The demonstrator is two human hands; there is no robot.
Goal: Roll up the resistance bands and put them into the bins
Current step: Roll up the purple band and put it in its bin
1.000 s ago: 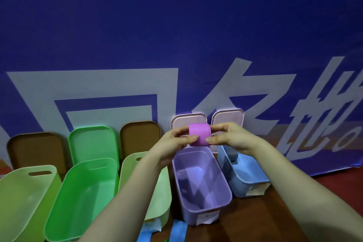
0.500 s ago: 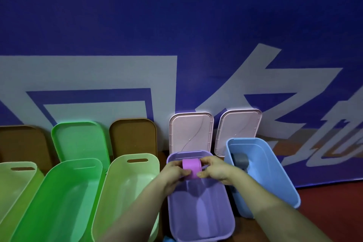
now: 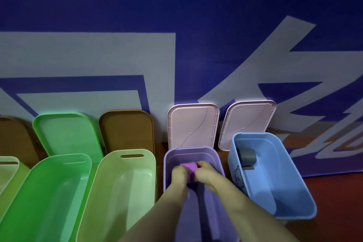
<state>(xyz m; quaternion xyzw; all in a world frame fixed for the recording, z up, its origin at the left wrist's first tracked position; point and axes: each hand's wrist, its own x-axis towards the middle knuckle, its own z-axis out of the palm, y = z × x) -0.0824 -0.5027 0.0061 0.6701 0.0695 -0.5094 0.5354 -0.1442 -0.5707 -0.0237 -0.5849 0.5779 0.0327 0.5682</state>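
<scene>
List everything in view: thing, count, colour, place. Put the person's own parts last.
Rolled resistance band: 1, pink-purple, held inside the purple bin near its far end.
Purple bin: 1, purple, centre right.
Blue bin: 1, blue, far right of the row.
Grey roll: 1, grey, at the blue bin's far end.
Bright green bin: 1, left of centre.
Pale green bins: 2, one left of the purple bin, one at the left edge.
Pink lids: 2, leaning on the banner.
Brown lids: 2, leaning at the back.
Green lid: 1, leaning at the back.
Banner: 1, blue with pale markings, backdrop.
Left hand: on the band.
Right hand: on the band.
</scene>
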